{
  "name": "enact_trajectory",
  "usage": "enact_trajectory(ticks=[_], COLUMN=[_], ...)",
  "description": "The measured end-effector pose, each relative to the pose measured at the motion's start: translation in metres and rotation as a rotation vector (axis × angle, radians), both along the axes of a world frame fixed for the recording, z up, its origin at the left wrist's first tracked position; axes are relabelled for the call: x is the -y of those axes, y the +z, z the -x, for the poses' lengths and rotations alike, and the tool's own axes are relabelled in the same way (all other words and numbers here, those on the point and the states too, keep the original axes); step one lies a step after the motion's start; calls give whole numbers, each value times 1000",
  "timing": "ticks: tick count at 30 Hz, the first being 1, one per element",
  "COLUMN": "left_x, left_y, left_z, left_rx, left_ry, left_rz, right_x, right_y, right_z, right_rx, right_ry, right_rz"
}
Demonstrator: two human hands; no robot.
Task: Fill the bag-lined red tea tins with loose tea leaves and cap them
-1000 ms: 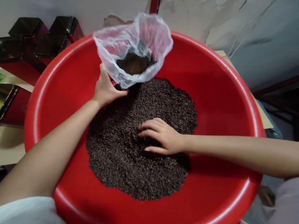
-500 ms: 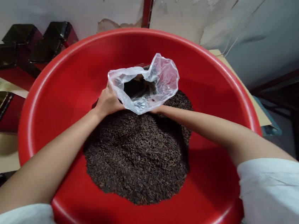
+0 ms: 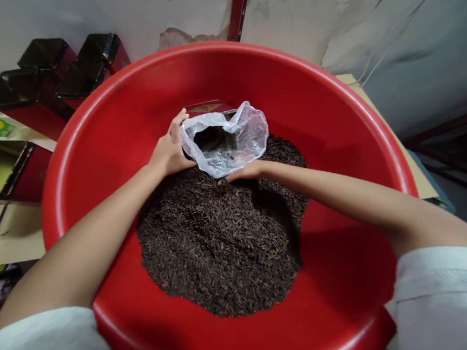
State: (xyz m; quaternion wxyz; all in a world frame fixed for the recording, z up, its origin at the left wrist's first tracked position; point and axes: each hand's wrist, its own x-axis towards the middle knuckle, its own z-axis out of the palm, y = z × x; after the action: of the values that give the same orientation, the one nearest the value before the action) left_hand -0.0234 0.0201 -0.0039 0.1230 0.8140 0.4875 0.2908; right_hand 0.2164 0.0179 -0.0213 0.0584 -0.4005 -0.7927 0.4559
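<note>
A clear plastic bag (image 3: 250,140) lines a tin (image 3: 210,108) in the red basin, its crumpled mouth facing me. Most of the tin is covered by the bag; a dark red edge shows behind it. My left hand (image 3: 172,148) is wrapped round the left side of the lined tin, thumb in front and fingers behind. My right hand (image 3: 246,171) presses against its near side, below the bag's rim, with its fingers partly hidden. Dark material shows inside the bag. Beneath and in front lies a heap of dark dried tea leaves (image 3: 224,243).
The wide red basin (image 3: 344,274) surrounds both hands. On the left stand several open tins (image 3: 20,91), with another tin (image 3: 3,168) lying on its side on cardboard. A peeling wall (image 3: 292,18) rises behind the basin. A cardboard sheet (image 3: 382,120) lies along the right.
The lined tin has shifted slightly and its back edge shows more. More of both hands is visible around it. The whole view has moved a little to the left.
</note>
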Motion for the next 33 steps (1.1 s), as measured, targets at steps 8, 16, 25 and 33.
enact_trajectory(ticks=[8,16,25,33], left_x=[3,11,8,7], left_y=[5,13,3,2], left_z=[-4,-13,-13,-14], left_rx=[-50,-71,-68,-111], left_ry=[-19,-76,-153,-147], left_rz=[-14,-40,-97,-122], right_x=[71,124,138,101], right_y=[43,58,104,143], right_z=[2,-2,-15,-14], right_rx=[129,-79,-269,-444], right_ry=[196,-112,-347,-384], right_rz=[191,554,1046,764])
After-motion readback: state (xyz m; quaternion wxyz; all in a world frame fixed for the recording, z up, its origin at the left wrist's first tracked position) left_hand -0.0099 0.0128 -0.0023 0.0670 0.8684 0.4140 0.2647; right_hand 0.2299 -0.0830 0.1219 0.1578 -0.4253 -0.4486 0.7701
